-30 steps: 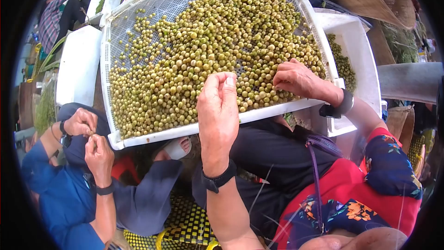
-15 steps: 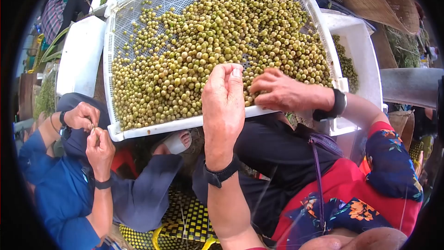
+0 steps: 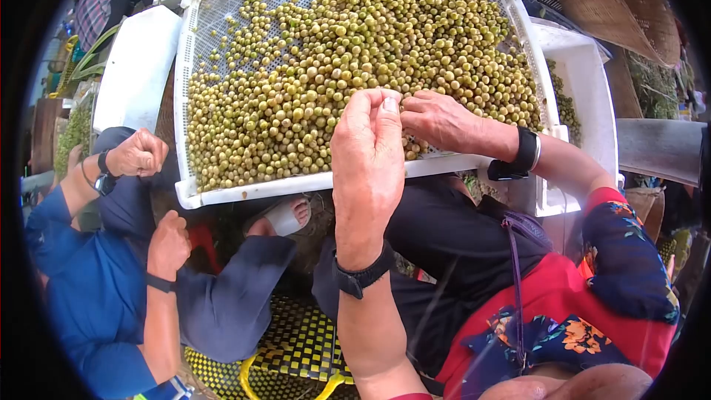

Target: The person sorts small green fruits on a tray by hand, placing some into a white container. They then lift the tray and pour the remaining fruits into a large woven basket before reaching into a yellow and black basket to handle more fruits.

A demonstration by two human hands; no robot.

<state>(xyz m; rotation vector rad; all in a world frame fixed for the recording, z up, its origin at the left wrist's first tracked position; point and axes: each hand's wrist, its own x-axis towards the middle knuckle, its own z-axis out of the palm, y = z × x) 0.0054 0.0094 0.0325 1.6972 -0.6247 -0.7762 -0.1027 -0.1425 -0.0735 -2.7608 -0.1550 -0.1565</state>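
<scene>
Parted now, a co-worker's fists (image 3: pixel 137 152) sit at the left. Over the white mesh tray's (image 3: pixel 244 194) near rim the left hand (image 3: pixel 368 163) pinches its fingers narrow, their contents unclear. The right hand (image 3: pixel 441 122) has slid left, its curled fingers meeting them above the green berries (image 3: pixel 333 52).

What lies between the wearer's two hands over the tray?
Head view: left hand and right hand nearly meet at the fingertips; only small round green fruits on the white perforated tray show between.
</scene>
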